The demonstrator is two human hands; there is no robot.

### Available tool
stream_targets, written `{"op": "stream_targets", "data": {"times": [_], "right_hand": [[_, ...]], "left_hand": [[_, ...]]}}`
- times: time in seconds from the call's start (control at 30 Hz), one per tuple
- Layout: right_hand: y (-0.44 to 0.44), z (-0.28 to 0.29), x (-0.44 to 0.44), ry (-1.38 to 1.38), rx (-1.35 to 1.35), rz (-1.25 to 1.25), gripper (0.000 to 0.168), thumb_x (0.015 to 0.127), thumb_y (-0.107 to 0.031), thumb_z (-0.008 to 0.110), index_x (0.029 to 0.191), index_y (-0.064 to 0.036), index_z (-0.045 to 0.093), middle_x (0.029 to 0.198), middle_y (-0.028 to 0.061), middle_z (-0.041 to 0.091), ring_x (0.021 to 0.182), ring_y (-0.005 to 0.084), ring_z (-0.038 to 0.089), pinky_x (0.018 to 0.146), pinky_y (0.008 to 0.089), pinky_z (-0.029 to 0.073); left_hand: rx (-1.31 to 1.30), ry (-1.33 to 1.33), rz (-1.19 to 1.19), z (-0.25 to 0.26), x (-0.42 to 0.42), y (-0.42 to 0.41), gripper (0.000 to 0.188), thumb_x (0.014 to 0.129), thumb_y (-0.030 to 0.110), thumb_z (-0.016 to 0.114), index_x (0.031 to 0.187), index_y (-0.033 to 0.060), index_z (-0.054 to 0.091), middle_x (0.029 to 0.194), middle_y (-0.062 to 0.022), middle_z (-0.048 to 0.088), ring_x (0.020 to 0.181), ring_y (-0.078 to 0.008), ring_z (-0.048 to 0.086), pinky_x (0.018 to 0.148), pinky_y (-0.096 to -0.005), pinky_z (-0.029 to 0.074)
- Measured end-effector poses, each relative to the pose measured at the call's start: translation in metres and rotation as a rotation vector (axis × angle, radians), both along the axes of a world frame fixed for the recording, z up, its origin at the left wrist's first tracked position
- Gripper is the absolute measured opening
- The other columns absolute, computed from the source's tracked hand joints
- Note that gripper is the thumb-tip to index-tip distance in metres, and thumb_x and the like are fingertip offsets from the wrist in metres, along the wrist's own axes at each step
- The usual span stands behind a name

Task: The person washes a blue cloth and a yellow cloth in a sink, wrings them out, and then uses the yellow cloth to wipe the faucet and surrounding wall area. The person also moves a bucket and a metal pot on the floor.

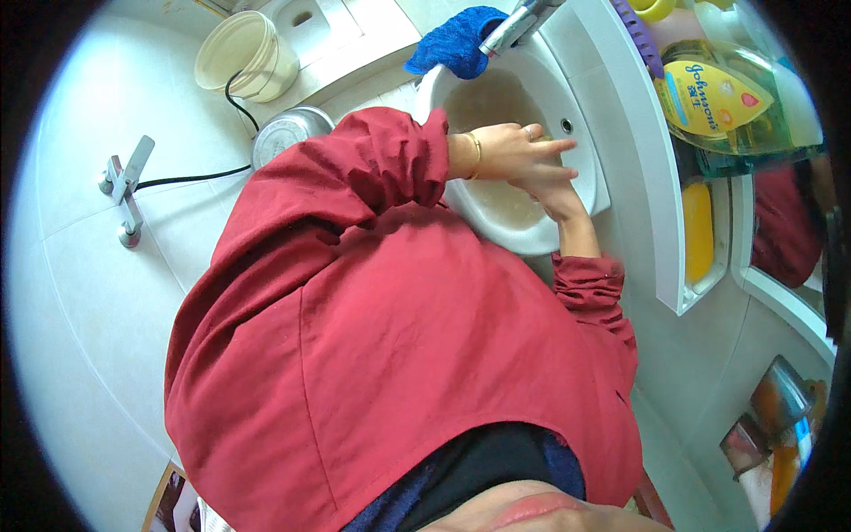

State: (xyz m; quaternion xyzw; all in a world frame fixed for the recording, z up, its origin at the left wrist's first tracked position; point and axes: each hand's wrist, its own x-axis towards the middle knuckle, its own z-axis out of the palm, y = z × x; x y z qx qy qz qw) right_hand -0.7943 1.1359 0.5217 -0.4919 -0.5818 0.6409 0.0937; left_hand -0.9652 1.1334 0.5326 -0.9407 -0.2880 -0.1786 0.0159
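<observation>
My left hand (pixel 515 151), with a gold bracelet at the wrist and a ring, reaches over a white washbasin (pixel 535 243) from the left. Its fingers point right and lie across my right hand (pixel 555 193), which comes up from the lower right. Both hands touch and are partly blurred. A small greenish patch shows by the left fingers; what it is cannot be told, and the space between the palms is hidden. Cloudy brownish water (pixel 488 100) stands in the basin below. A blue cloth (pixel 449 43) hangs over the basin's rim beside the chrome faucet (pixel 515 30).
At the right, a white shelf (pixel 668 266) holds a Johnson's bottle (pixel 711 100), a purple comb (pixel 638 36) and a yellow item (pixel 698 233). A cream bucket (pixel 279 70) and a metal pot (pixel 289 133) stand at the upper left, near a wall tap (pixel 126 183) with a black hose.
</observation>
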Motion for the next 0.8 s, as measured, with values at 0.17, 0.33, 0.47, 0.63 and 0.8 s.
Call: {"op": "stream_targets", "data": {"times": [0.17, 0.33, 0.47, 0.63, 0.8], "right_hand": [[0.000, -0.031, -0.001, -0.443, 0.586, 0.219, 0.041, 0.075, -0.025, 0.066, 0.110, -0.006, 0.055, 0.113, 0.0137, 0.057, 0.101, 0.0267, 0.057, 0.083, 0.0390, 0.047], [0.006, -0.005, -0.015, -0.952, 0.613, 0.377, 0.029, 0.074, -0.035, 0.060, 0.089, -0.011, 0.067, 0.090, 0.0145, 0.066, 0.086, 0.0322, 0.063, 0.073, 0.0432, 0.051], [0.017, -0.014, -0.011, -0.994, 0.784, 0.446, 0.024, 0.077, -0.031, 0.057, 0.091, -0.013, 0.065, 0.089, 0.0104, 0.067, 0.084, 0.0289, 0.065, 0.070, 0.0409, 0.052], [0.026, -0.018, -0.006, -0.957, 1.059, 0.555, 0.017, 0.079, -0.023, 0.054, 0.093, -0.014, 0.060, 0.086, 0.0067, 0.066, 0.078, 0.0255, 0.065, 0.063, 0.0384, 0.053], [0.000, 0.017, -0.025, -1.002, 1.240, 0.389, 0.023, 0.078, -0.014, 0.056, 0.101, -0.013, 0.058, 0.082, 0.0070, 0.063, 0.081, 0.0249, 0.063, 0.066, 0.0374, 0.052]], "left_hand": [[-0.026, 0.019, 0.288, -0.019, 0.023, -0.001, 0.029, 0.078, 0.016, 0.053, 0.106, 0.0096, 0.054, 0.077, -0.0061, 0.060, 0.067, -0.0214, 0.064, 0.057, -0.0306, 0.053], [-0.488, 0.101, 0.397, -0.028, 0.024, 0.001, 0.021, 0.080, 0.015, 0.054, 0.095, 0.0012, 0.055, 0.085, -0.0140, 0.066, 0.077, -0.0275, 0.066, 0.062, -0.0350, 0.054], [-0.738, 0.144, 0.543, -0.024, 0.029, 0.007, 0.026, 0.076, 0.018, 0.057, 0.096, 0.0010, 0.059, 0.091, -0.0162, 0.066, 0.085, -0.0299, 0.065, 0.071, -0.0401, 0.052], [-0.991, 0.076, 0.389, -0.013, 0.026, 0.012, 0.028, 0.072, 0.025, 0.059, 0.090, 0.0054, 0.067, 0.089, -0.0177, 0.065, 0.085, -0.0332, 0.063, 0.075, -0.0403, 0.049], [-0.980, -0.002, 0.180, -0.034, 0.020, 0.032, 0.024, 0.070, 0.021, 0.064, 0.086, 0.0031, 0.065, 0.086, -0.0166, 0.065, 0.077, -0.0330, 0.062, 0.072, -0.0383, 0.048]]}}
